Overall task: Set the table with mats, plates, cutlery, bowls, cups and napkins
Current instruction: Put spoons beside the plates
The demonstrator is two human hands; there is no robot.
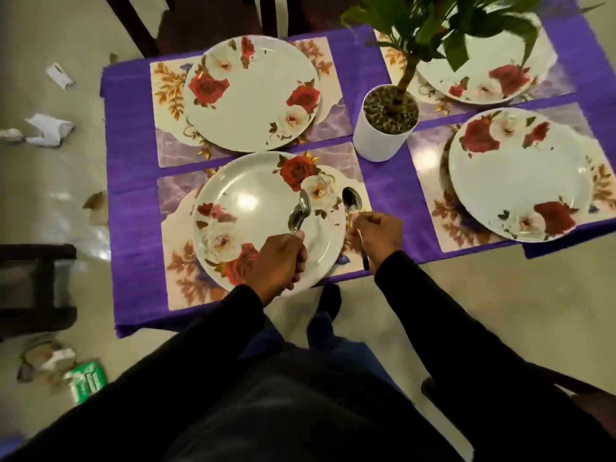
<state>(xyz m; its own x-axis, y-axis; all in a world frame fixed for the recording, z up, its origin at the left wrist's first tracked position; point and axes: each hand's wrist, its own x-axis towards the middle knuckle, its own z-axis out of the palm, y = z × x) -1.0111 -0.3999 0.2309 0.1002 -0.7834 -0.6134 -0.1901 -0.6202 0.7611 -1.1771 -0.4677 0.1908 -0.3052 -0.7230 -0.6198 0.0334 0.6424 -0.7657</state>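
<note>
Table [133, 208], purple-covered: we count four floral mats on it, at 11 [166, 95], 1 [546, 48], 4 [430, 155] and 7 o'clock [180, 261]. We log a white plant pot [380, 138] on the cloth at centre, between the mats.

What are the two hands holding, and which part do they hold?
The left hand holds a bunch of spoons by their handles. The right hand holds one spoon by its handle.
</note>
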